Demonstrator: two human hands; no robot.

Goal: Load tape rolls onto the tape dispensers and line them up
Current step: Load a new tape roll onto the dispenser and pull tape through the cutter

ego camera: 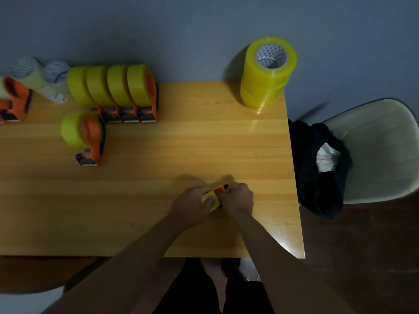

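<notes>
Near the front of the worktop [204, 143] the person's left hand [192, 206] curls around a yellow tape roll [209, 199] while the right hand [238, 198] grips the orange dispenser [221, 189] that the roll sits against; whether the roll is fully seated cannot be told, since the fingers cover the hub. The likeliest fault is a roll pushed on crooked, which would jam or sit loose. The dispenser's blade end points away between the hands, so a slip of the right hand could catch a finger. At the far left a row of four loaded dispensers [113, 87] stands packed together, with one more loaded dispenser [85, 134] just in front and out of line; knocking the row while adding this one could topple it. The stack of spare rolls [267, 73] stands close to the far right edge, where a careless reach could tip it off.
</notes>
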